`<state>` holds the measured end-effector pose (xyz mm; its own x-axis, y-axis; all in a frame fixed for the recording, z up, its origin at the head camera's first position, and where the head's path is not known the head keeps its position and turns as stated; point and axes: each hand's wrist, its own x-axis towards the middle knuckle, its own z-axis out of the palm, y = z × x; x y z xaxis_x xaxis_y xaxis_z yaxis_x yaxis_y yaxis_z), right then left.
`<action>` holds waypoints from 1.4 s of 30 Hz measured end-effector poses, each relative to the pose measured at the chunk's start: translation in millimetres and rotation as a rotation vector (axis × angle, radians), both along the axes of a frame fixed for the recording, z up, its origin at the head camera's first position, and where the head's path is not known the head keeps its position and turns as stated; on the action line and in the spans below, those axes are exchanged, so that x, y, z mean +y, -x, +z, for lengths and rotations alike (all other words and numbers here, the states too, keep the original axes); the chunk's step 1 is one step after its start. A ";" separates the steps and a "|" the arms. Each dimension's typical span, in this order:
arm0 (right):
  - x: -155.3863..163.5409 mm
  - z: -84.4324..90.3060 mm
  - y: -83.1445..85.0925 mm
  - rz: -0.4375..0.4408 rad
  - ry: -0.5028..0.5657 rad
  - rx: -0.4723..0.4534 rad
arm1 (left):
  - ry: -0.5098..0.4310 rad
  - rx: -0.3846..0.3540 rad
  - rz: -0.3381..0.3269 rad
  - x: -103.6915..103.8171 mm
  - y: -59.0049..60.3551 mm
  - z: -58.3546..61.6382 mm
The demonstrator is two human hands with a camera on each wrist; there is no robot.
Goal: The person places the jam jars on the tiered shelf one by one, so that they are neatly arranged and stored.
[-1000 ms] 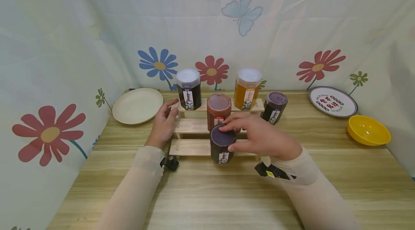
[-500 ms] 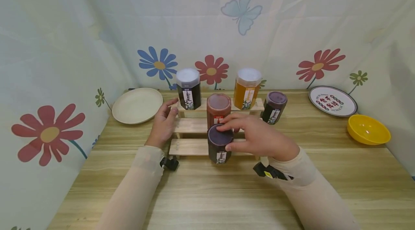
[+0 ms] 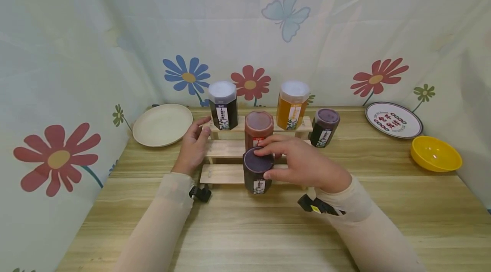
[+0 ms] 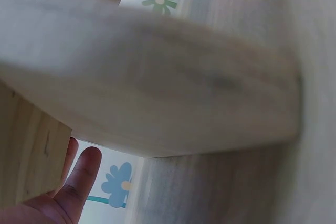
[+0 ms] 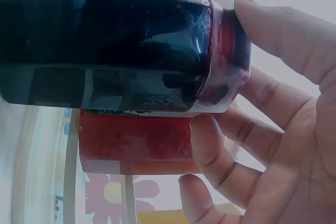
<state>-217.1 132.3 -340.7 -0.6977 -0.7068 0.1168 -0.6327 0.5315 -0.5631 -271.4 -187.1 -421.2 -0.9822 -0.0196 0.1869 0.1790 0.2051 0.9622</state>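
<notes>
My right hand point(image 3: 307, 163) holds a dark purple jar point(image 3: 258, 174) by its lid, thumb and fingers round the rim. In the head view the jar overlaps the front edge of the lowest step of a wooden three-step rack point(image 3: 222, 174); whether it touches the step I cannot tell. In the right wrist view the dark jar point(image 5: 105, 45) shows its label, with a red jar point(image 5: 136, 142) behind it. My left hand point(image 3: 193, 146) is at the rack's left end, fingers fairly straight; in the left wrist view wood partly hides the hand point(image 4: 65, 198).
A black jar point(image 3: 224, 112) and an amber jar point(image 3: 292, 110) stand on the top step. Another purple jar point(image 3: 325, 129) is right of the rack. A cream plate point(image 3: 163, 125) lies left; a patterned plate point(image 3: 406, 127) and a yellow bowl point(image 3: 436, 157) are right.
My right hand has shifted slightly left with the dark purple jar, along the front of the lowest step. The left hand and the other jars have stayed in place.
</notes>
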 end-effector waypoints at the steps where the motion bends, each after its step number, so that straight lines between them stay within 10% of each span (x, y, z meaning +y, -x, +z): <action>1: -0.7 -0.2 -0.1 0.001 0.001 0.001 | 0.000 0.001 0.002 0.0 0.0 -0.1; 26: -28.6 -12.3 -7.5 0.019 0.070 0.027 | 0.045 0.007 0.016 1.3 -2.5 2.7; 42: -46.0 -30.6 -11.0 -0.077 0.203 -0.002 | 0.030 0.052 0.010 -9.5 16.1 -24.7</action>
<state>-206.1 86.3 -371.3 -0.7494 -0.6132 0.2498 -0.5931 0.4538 -0.6651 -287.4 -196.6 -446.0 -0.9709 -0.0234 0.2383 0.2263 0.2357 0.9451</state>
